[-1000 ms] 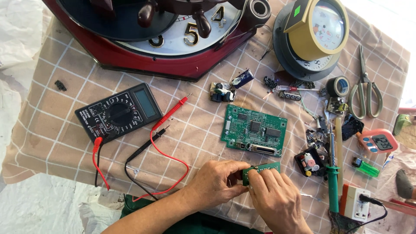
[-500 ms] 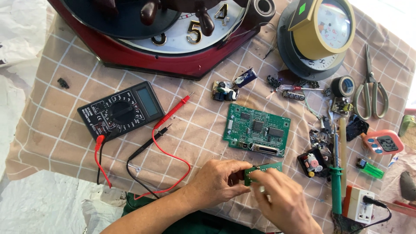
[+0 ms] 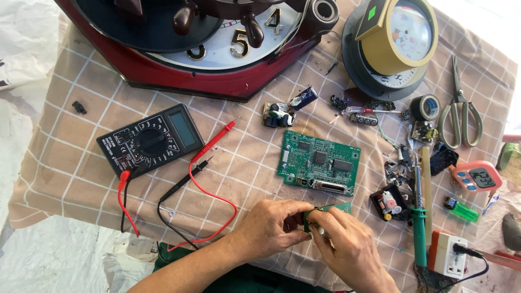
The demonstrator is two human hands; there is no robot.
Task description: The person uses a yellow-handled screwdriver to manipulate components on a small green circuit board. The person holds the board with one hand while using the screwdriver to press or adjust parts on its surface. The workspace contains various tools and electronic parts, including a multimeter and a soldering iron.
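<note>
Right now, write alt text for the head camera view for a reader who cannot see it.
Both hands, left hand and right hand, grip a small green circuit board over a checked tablecloth. A larger circuit board, a black multimeter and a green-handled soldering iron lie around them.

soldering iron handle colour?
Green; the soldering iron shows clearly in the head view, right of the hands.

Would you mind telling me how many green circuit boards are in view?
2: a large green circuit board flat on the cloth, and a small green circuit board pinched between left hand and right hand, partly hidden.
</note>
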